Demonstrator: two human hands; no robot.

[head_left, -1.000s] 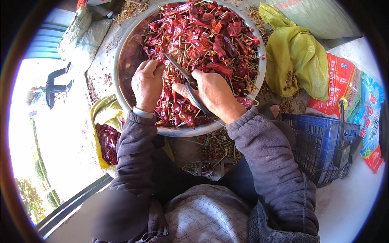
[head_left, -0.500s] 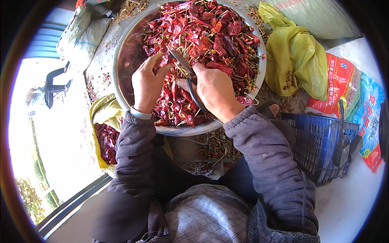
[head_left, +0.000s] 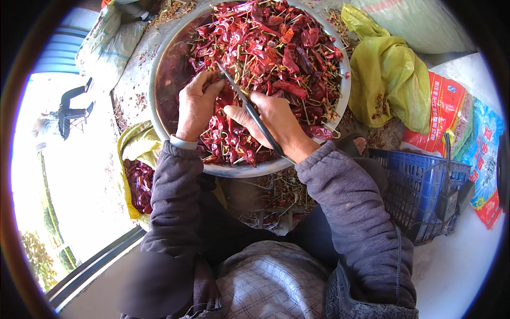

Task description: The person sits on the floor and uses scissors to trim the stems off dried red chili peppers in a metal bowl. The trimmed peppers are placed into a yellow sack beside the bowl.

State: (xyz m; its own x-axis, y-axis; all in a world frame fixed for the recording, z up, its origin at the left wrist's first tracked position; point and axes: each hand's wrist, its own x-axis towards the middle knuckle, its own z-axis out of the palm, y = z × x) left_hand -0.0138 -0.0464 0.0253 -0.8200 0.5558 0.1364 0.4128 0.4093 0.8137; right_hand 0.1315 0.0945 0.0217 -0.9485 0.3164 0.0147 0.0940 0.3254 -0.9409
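A wide metal basin [head_left: 159, 114] is heaped with dried red chili peppers [head_left: 255, 45], many with pale stems. Over its near half, my right hand [head_left: 279, 119] grips a pair of dark-handled scissors [head_left: 255, 113]. The blades lie nearly together and point up and left, their tip close to my left fingertips. My left hand [head_left: 195, 109] is closed at the left side of the heap, thumb and forefinger pinched together. Whatever it pinches is hidden among the red peppers behind it.
A yellow woven sack [head_left: 139, 186] with more dried peppers lies left of my knees. To the right are a crumpled yellow sack [head_left: 390, 80], red and blue printed bags [head_left: 441, 106] and a blue plastic basket [head_left: 409, 183]. Another person [head_left: 66, 114] sits at far left.
The scissors' blades and handles have come together, and my right fingers have drawn closed. My left hand has shifted slightly to the right, its thumb and forefinger now closer together.
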